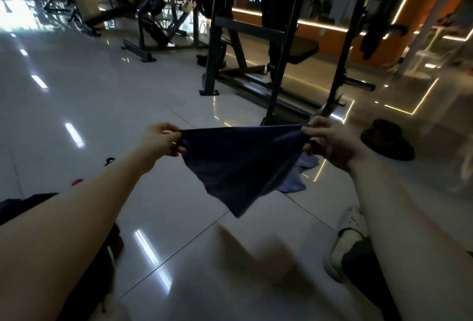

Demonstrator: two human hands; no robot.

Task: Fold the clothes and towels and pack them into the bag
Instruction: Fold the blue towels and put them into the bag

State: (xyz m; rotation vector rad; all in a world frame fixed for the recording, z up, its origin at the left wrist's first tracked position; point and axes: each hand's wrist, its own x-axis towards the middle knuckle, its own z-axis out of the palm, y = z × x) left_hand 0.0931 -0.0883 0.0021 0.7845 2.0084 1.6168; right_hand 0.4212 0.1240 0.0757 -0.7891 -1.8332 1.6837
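Across the glossy grey tiled floor [107, 95] stand dark gym frames [256, 39]. No writing is legible. Both arms reach forward: left hand [163, 139] and right hand [330, 141] each pinch a top corner of a dark blue cloth [238, 164], stretched taut in mid-air above a lilac cloth [294, 182] on the tiles.

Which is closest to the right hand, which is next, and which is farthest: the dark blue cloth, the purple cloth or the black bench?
1. The dark blue cloth, pinched by the right hand.
2. The purple cloth, lying low, just beneath that hand.
3. The black bench, far back in the room.
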